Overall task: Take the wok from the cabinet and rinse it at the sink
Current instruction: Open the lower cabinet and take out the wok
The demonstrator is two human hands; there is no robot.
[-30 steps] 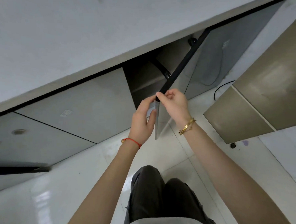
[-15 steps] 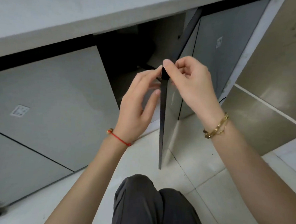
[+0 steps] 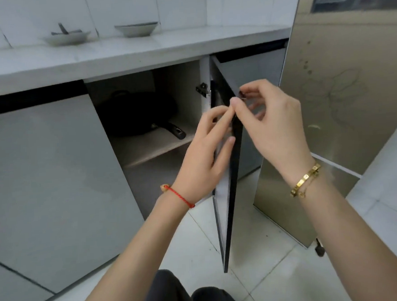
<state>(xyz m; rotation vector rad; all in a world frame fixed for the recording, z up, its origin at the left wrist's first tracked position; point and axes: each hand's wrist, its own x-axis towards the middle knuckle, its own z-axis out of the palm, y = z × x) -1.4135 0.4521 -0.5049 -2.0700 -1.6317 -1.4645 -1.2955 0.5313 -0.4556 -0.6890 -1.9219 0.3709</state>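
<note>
A black wok [image 3: 137, 112] lies on the upper shelf inside the open cabinet, its handle [image 3: 176, 130] pointing toward me and to the right. The cabinet door [image 3: 230, 195] stands swung out edge-on in front of me. My left hand [image 3: 202, 157] rests its fingers on the door's inner face and front edge. My right hand [image 3: 275, 124] pinches the door's top front edge from the outer side. Both hands are about a forearm's length from the wok.
A white countertop [image 3: 140, 51] runs above the cabinet with two bowls [image 3: 66, 37] [image 3: 136, 29] at the back. Closed grey doors [image 3: 46, 183] are to the left. A tall bronze appliance [image 3: 343, 109] stands close on the right. My knees [image 3: 185, 295] are below.
The door has swung further open and the view has lifted, so the wok inside and the countertop with bowls now show. Both hands stayed on the door's edge.
</note>
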